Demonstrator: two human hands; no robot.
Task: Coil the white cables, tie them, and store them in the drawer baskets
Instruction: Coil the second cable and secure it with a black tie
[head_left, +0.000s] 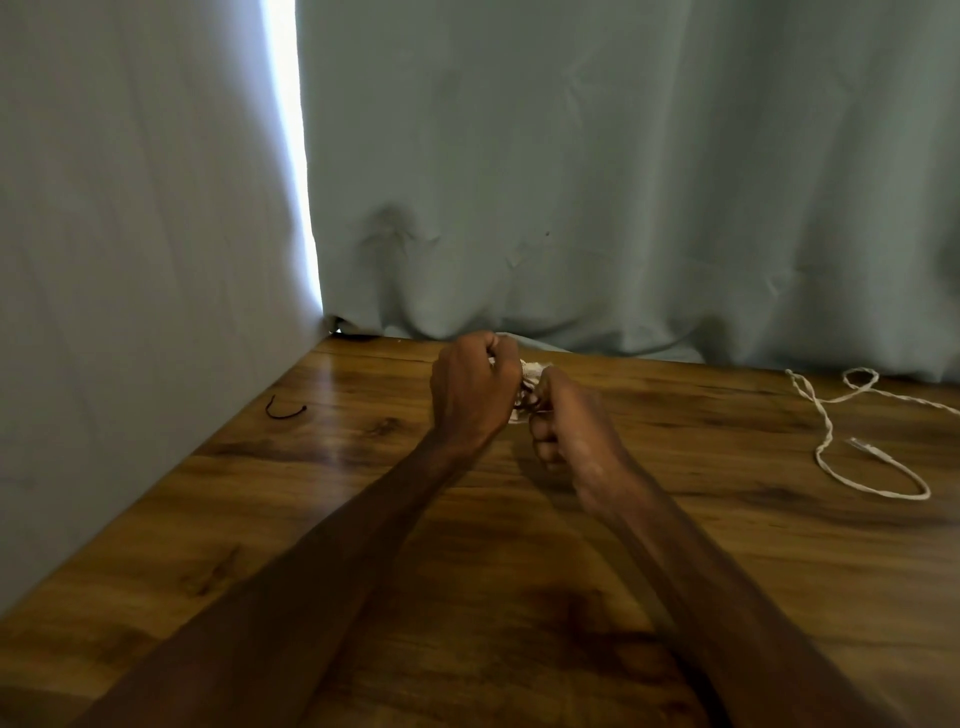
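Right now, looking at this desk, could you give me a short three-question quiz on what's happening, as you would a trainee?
1. True or false: the loose white cable lies on the table, to the person's right.
2. What do the left hand and right hand hold between them? A) white cable bundle B) scissors C) cup
3. Fill in: a spare dark tie lies on the table's ____ side.
Key: 1 true; 2 A; 3 left.
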